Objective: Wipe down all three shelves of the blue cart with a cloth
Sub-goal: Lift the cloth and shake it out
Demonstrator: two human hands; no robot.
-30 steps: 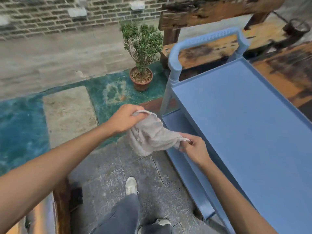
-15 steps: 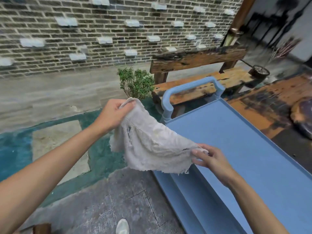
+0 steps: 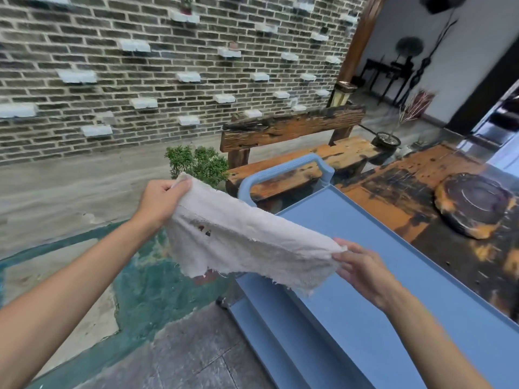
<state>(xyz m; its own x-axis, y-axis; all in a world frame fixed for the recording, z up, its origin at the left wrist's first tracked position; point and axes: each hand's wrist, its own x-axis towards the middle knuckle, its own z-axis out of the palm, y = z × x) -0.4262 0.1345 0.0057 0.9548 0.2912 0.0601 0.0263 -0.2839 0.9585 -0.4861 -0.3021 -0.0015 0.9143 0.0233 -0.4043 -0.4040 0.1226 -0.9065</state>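
A pale grey-white cloth (image 3: 247,242) with frayed edges and two small dark holes is stretched out in the air, held at its upper left corner and its lower right corner. It hangs over the near left corner of a blue cart (image 3: 373,265). The cart's top shelf (image 3: 393,276) is flat and bare, with a low raised rim and a rounded blue handle (image 3: 283,169) at the far end. Edges of two lower shelves (image 3: 269,318) show beneath.

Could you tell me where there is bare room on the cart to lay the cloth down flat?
The whole top shelf is bare, from the handle down to the near end, bounded by its raised rim beside the wooden table. Only the near-left corner is crowded: the cloth hangs there between left hand and right hand.
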